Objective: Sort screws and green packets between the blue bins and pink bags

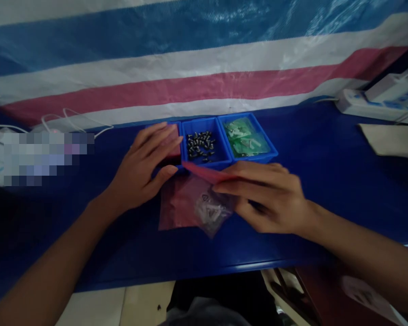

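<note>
My left hand (144, 165) lies with fingers stretched over the left blue bin, on or just above the flat red pieces (173, 145) in it. Between the thumb and fingers of my right hand (270, 194) is a thin pink plastic bag (204, 172), its edge pointing left. Under it, on the table, rests another pinkish see-through bag (178, 203). Beside that one is a clear bag (211, 210) with small pale parts and a printed mark; whether it is apart from my right fingers I cannot tell.
The middle blue bin (220, 151) holds several dark screws (200, 142). Green bags with white pieces (246, 138) fill the right bin. A white power strip (356, 102) and a beige pad (390, 140) are at right, white cables (102, 129) at left. A striped sheet (204, 50) hangs behind the blue table (129, 253).
</note>
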### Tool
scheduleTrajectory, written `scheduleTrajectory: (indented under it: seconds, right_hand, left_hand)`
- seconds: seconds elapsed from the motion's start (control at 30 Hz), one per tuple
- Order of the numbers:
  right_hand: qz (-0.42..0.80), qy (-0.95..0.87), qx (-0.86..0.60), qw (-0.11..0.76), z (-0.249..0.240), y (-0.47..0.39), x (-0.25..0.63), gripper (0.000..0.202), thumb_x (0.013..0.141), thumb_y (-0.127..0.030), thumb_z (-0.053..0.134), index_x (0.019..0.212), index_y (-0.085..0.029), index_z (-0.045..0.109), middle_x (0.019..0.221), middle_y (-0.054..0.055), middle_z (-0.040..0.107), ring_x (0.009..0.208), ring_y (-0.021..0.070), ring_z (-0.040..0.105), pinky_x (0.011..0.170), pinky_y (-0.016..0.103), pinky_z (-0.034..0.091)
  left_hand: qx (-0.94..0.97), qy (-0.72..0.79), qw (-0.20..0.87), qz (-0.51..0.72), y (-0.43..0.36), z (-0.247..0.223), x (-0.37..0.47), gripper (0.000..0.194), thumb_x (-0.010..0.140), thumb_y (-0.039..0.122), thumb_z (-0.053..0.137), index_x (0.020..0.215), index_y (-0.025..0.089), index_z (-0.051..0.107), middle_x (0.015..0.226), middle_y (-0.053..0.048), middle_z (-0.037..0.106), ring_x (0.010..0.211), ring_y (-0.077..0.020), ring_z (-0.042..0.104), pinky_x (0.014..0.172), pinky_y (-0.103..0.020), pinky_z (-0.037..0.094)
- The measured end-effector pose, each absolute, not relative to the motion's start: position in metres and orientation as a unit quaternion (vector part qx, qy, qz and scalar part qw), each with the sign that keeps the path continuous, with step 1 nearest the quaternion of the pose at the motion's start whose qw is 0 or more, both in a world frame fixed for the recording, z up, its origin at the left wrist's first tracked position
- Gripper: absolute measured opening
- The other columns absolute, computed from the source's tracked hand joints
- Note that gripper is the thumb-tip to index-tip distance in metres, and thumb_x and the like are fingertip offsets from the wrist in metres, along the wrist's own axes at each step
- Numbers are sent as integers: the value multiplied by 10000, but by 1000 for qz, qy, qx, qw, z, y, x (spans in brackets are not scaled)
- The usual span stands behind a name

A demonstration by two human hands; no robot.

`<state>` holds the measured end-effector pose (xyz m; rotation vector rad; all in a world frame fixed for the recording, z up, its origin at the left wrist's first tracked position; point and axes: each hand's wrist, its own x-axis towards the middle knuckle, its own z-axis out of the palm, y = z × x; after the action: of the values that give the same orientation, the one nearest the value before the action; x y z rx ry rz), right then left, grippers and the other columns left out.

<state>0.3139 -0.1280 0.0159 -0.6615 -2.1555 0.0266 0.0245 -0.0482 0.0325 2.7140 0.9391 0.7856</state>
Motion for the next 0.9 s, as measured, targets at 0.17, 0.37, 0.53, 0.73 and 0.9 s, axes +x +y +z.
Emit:
scheduleTrajectory:
  seconds: [0.17,0.37,0.53,0.73,0.9]
  right_hand:
    - [147,-815,-255,500,33,-135,320,556,966,-30,619,1487,-217,674,1508,63,704,1309,199,727,953,307,674]
    - [260,-661,-295,639,33,-128,315,363,977,-103,748,1238,-342,831,1205,-25,835,830,156,801,550,245,625]
    - [308,-597,-294,680,30,-120,312,321,887,-49,842,1096,-292,828,797,-61,790,576,85,699,466,168,547]
    - [321,-589,-284,685,30,-121,312,570,876,-41,826,1332,-377,765,989,-60,815,608,70,707,669,201,646]
    - [333,-587,-290,678,25,-123,311,563,901,-36,795,1376,-336,748,786,-60,789,709,122,776,625,196,617]
  left_hand:
    - [771,264,448,366,-78,39,43,650,881,595,883,1423,283,700,1348,-76,780,1172,-315,785,979,-416,690]
    - [687,355,497,394,-78,42,45,361,711,243,1014,1028,243,842,888,0,836,722,-194,787,684,-288,694]
    - [597,318,503,538,-74,55,54,377,593,288,1098,855,223,833,813,28,822,660,-153,769,618,-237,701]
    - [635,318,422,563,-81,51,50,337,702,302,1056,907,179,818,778,2,808,622,-192,783,569,-274,716]
    - [668,323,365,562,-77,45,45,230,769,204,993,850,152,784,711,22,757,540,-131,710,529,-225,653]
